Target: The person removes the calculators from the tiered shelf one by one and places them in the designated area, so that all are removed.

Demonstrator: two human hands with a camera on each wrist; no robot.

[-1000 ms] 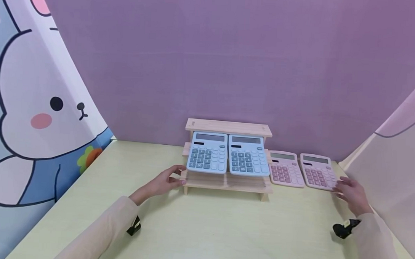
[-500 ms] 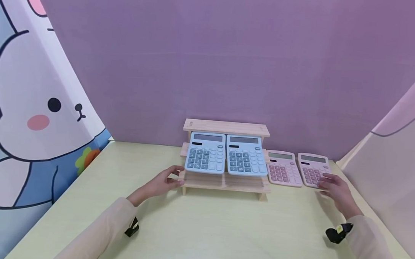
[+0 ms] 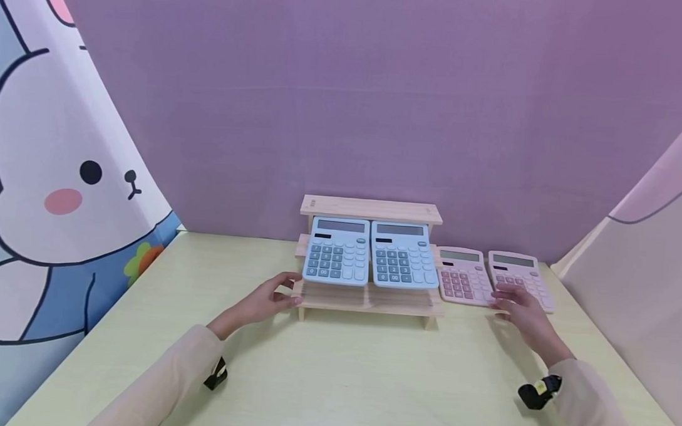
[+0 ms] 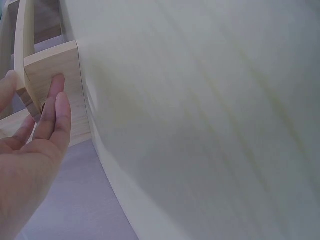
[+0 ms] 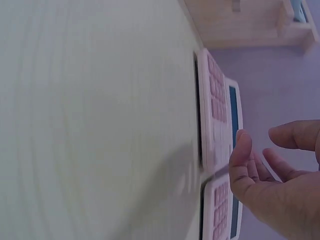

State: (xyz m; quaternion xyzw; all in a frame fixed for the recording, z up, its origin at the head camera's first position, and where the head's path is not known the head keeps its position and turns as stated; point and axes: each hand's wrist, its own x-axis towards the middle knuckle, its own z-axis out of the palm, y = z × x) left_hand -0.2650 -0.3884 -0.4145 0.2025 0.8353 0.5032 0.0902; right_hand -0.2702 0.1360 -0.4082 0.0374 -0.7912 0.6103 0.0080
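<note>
At the left end of a stepped wooden rack (image 3: 366, 298), my left hand (image 3: 261, 305) holds the lowest shelf board. In the left wrist view, the thumb and fingers sit around the board's end (image 4: 29, 100), with fingertips against the side leg (image 4: 65, 65). Two blue calculators, the left one (image 3: 338, 250) and the right one (image 3: 404, 256), lean side by side on the rack. My right hand (image 3: 525, 313) hovers, fingers loosely bent and holding nothing, over the near edges of two pink calculators, the left one (image 3: 464, 277) and the right one (image 3: 522, 269), lying right of the rack.
A pale wood-grain table (image 3: 369, 371) carries everything. Behind the rack rises a purple backdrop (image 3: 350, 100). A cartoon-printed cloth (image 3: 55, 165) borders the left, and a light curtain (image 3: 649, 280) closes off the right side.
My right hand has moved left, from the outer edge of the right pink calculator to the gap between the two pink ones. The left hand stays at the rack; the calculators keep their places.
</note>
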